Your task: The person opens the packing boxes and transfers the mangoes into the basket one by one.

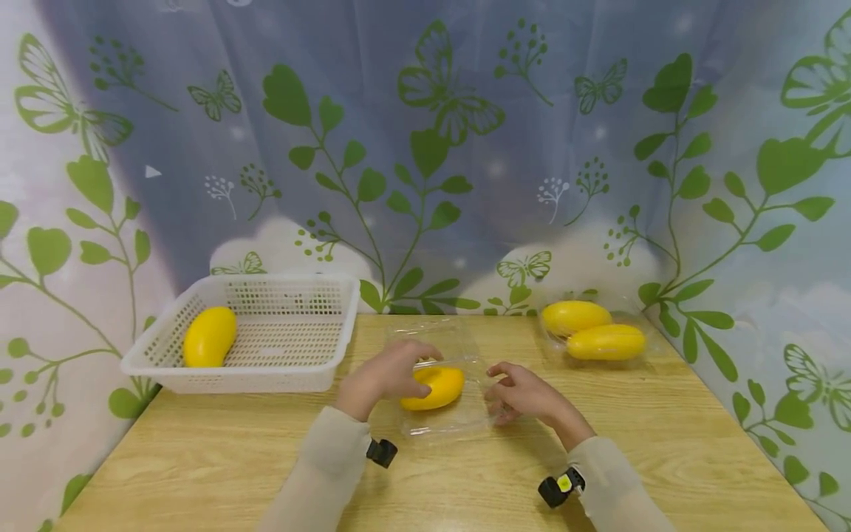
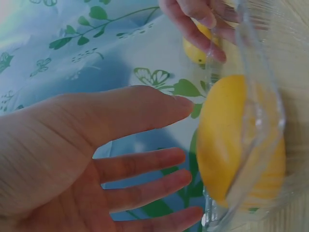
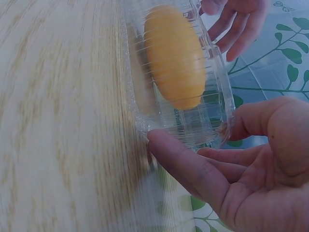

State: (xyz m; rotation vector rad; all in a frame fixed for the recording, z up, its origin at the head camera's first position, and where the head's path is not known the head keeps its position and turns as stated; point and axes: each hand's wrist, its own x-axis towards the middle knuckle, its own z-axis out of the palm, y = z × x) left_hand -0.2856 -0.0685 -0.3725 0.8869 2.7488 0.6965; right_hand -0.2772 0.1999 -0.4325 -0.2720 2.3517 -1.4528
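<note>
A yellow mango [image 1: 442, 386] lies in a clear plastic clamshell box [image 1: 459, 423] on the table, its lid raised at the back. My left hand [image 1: 392, 377] hovers at the box's left side. In the left wrist view, the left thumb and fingers are extended and spread beside the mango [image 2: 222, 140], with nothing held. At the box's right end is my right hand [image 1: 525, 395]. The right wrist view shows that hand's [image 3: 260, 169] thumb and finger curled around the corner of the box [image 3: 219, 87], touching its rim and lower edge.
A white perforated basket [image 1: 253, 380] holding one mango [image 1: 210, 336] stands at the left. At the back right, a clear plastic box [image 1: 555, 347] contains two mangoes [image 1: 606, 342]. A patterned curtain [image 1: 372, 148] hangs behind the wooden table [image 1: 665, 443].
</note>
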